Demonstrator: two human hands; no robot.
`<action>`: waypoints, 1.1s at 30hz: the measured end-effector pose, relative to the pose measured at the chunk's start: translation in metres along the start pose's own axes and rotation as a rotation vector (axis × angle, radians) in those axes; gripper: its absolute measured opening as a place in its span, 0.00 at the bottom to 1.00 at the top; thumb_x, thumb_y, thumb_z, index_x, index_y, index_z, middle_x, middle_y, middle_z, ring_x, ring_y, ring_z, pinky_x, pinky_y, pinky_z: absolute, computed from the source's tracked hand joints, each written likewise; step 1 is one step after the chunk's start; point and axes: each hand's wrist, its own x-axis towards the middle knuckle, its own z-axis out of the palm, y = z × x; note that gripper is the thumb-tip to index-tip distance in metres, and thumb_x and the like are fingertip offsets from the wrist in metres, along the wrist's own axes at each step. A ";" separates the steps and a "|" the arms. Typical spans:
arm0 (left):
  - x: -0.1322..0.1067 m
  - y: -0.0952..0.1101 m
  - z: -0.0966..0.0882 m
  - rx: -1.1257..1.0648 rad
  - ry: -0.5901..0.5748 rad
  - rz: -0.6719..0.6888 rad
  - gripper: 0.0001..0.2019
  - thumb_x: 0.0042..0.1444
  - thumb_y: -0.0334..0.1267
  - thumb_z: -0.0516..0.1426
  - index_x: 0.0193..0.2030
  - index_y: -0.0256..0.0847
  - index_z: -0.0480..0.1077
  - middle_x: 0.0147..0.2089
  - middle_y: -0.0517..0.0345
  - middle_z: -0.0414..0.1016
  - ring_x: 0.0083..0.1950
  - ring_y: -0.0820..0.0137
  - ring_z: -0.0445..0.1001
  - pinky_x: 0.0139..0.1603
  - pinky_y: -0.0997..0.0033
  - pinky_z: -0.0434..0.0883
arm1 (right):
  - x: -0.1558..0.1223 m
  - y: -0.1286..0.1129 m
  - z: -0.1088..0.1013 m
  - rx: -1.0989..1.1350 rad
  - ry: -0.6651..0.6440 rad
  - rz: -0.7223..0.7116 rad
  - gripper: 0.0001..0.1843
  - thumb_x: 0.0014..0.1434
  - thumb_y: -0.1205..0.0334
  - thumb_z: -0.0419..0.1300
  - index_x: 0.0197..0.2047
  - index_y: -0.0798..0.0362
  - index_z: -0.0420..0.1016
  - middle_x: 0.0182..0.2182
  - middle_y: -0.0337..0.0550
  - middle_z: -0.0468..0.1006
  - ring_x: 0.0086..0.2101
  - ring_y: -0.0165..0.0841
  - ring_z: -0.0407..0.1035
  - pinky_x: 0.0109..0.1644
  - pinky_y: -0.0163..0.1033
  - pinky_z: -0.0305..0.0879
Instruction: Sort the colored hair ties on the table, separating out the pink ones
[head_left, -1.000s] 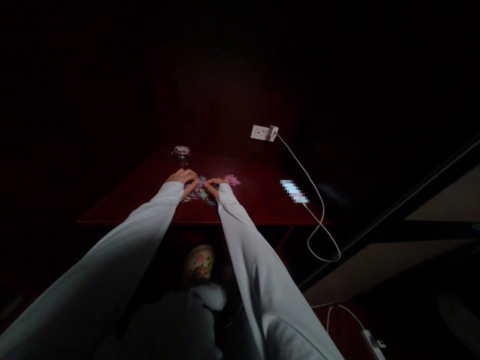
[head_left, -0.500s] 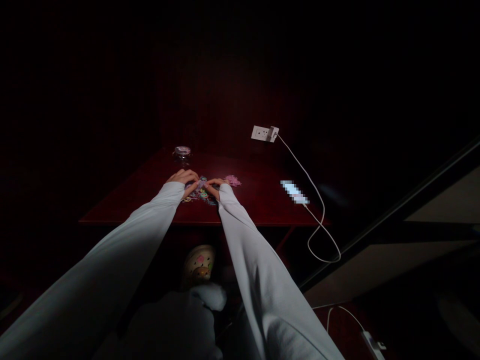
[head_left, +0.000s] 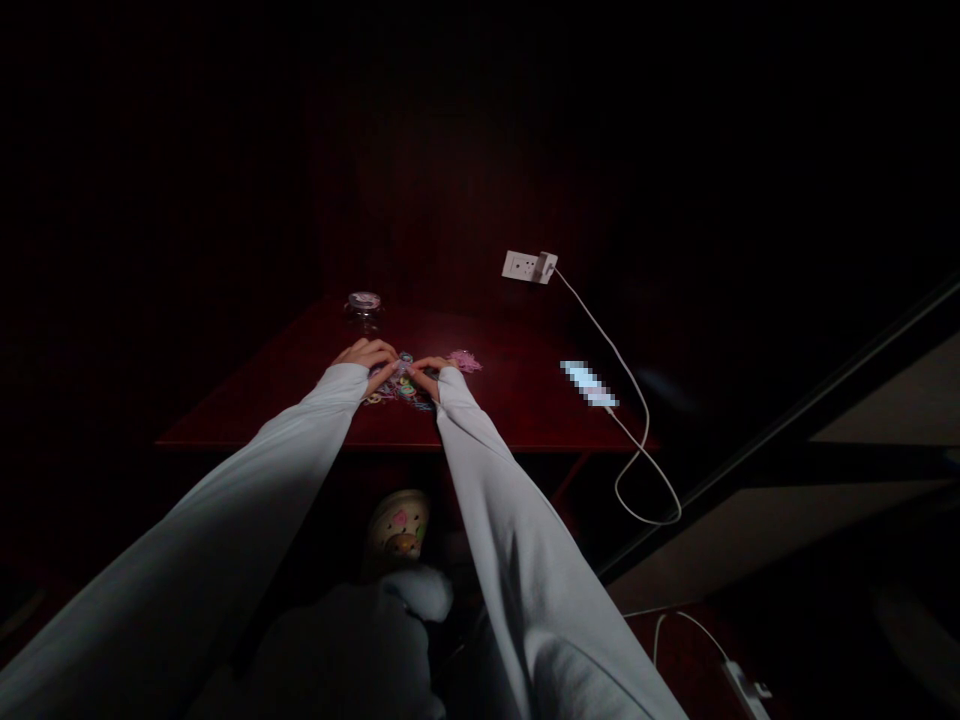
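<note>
A loose pile of small coloured bands (head_left: 406,388), which look like hair ties, lies on the dark red table (head_left: 517,420). My left hand (head_left: 369,358) is at the pile's left side, thumb and fingers bent together at its edge. From the right, my right hand (head_left: 431,370) meets it with thumb and forefinger pinched. Something small and pale is between the fingertips, too small to make out. Just beyond my right hand sits a separate heap of pink bands (head_left: 465,361).
A clear jar (head_left: 365,308) with a lid stands at the back left. A lit phone (head_left: 589,384) lies at the right, its white cable (head_left: 630,370) running to a wall socket (head_left: 519,265). A power strip (head_left: 746,690) is on the floor at lower right.
Hardly anything differs. The fingertips of both hands have shifted very slightly over the pile; the bands and other objects stay where they were.
</note>
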 end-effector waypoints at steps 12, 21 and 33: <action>0.004 -0.001 0.005 -0.013 0.022 -0.041 0.15 0.72 0.47 0.53 0.43 0.48 0.80 0.55 0.54 0.84 0.50 0.58 0.74 0.52 0.58 0.73 | -0.005 -0.016 -0.005 -0.018 0.014 0.049 0.07 0.65 0.52 0.73 0.39 0.44 0.90 0.38 0.41 0.86 0.50 0.40 0.74 0.62 0.46 0.68; 0.006 -0.006 0.011 0.008 0.013 -0.054 0.13 0.71 0.46 0.54 0.41 0.47 0.78 0.55 0.53 0.84 0.50 0.59 0.74 0.53 0.58 0.72 | -0.005 -0.016 -0.004 -0.045 0.009 0.070 0.09 0.65 0.52 0.72 0.37 0.47 0.89 0.40 0.43 0.87 0.52 0.42 0.74 0.61 0.46 0.68; 0.008 -0.008 0.019 0.021 0.053 -0.075 0.10 0.66 0.43 0.55 0.36 0.47 0.76 0.53 0.54 0.85 0.48 0.59 0.74 0.51 0.58 0.72 | -0.005 -0.010 -0.001 -0.072 0.021 0.043 0.10 0.65 0.50 0.72 0.36 0.46 0.88 0.40 0.42 0.85 0.52 0.42 0.73 0.62 0.46 0.68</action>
